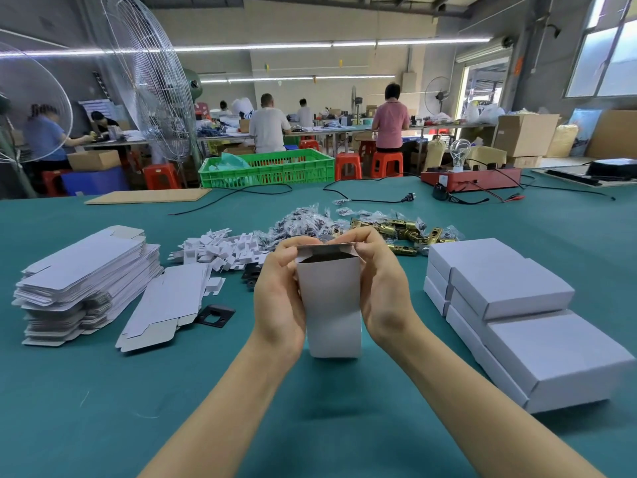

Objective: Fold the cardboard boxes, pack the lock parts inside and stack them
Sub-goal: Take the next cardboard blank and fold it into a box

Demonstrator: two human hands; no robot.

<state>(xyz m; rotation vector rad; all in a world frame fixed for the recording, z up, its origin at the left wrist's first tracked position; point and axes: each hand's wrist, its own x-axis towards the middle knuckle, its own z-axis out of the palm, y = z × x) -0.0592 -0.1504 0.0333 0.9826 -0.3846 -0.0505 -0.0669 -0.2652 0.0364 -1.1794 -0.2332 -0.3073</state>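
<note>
Bright, even light is filling the workshop, coming from long ceiling tube lights [331,44] and from daylight pouring through the windows [606,56] and doorway [482,88] at right, which are blowing out to white. Soft shadows are falling on the green table [103,408] under the arms. The wide lens is bending the edges, and distant workers are looking slightly soft.

Box: we hold the white carton [329,305] upright, top end open.
Left hand [279,291]: grips its left side.
Right hand [382,288]: grips its right side, fingertips on the top flap.
</note>
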